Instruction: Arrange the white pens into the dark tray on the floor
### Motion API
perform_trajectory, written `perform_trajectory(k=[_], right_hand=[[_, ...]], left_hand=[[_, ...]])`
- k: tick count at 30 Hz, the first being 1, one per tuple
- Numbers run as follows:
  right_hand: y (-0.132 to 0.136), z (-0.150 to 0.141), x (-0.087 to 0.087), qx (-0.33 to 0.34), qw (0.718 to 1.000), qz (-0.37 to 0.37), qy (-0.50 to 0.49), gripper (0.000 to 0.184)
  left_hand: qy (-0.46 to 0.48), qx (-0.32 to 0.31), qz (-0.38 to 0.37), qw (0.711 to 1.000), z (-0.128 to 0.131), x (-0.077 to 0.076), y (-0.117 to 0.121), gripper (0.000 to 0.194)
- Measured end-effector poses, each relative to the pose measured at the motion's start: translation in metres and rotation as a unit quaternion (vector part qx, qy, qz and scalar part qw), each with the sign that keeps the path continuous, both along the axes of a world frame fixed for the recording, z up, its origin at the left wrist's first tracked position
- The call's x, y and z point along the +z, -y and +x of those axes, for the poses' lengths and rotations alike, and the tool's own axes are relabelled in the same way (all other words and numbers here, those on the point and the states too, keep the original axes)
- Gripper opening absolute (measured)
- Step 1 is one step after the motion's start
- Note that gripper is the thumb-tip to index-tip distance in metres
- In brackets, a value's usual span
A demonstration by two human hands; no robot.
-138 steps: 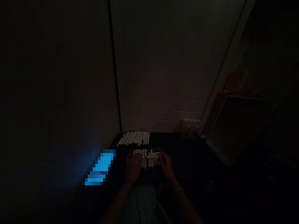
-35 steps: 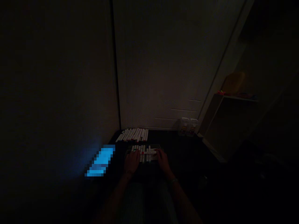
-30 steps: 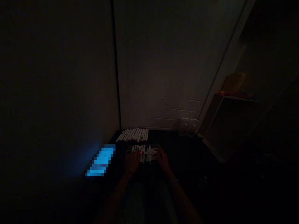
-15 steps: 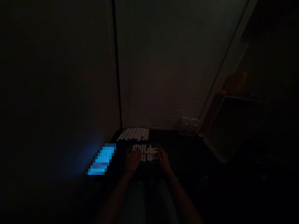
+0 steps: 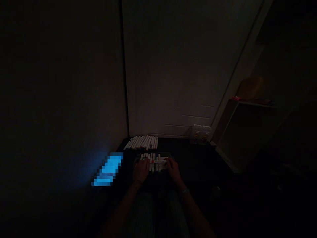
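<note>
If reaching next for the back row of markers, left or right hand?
Left, probably: the left hand lines up with the back row of markers; the right hand sits farther off, at the right end of the crosswise marker.

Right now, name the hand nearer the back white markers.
Left: the left hand is in front of the back white markers; the right hand is to their front right.

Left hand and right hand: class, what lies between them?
In the head view, a white marker with a red band stretches between the left hand and the right hand, crosswise over a row of upright-pointing white markers.
</note>
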State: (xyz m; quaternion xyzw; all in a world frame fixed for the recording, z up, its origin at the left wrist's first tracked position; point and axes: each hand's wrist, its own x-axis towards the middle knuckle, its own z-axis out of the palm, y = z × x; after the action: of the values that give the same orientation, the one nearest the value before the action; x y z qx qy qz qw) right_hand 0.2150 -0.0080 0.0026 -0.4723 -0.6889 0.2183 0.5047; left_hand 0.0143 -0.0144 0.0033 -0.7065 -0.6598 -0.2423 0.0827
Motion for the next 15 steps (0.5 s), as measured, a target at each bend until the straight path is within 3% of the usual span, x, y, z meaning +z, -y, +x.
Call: perform_trajectory(k=[15], right_hand=[[-0.0037, 0.0001, -0.0050, -0.002, 1.000, 0.011, 0.001, 0.031]], left_hand=[[0.038, -0.018, -0.007, 0.999, -0.0004, -0.0019, -0.0010, 0.040]])
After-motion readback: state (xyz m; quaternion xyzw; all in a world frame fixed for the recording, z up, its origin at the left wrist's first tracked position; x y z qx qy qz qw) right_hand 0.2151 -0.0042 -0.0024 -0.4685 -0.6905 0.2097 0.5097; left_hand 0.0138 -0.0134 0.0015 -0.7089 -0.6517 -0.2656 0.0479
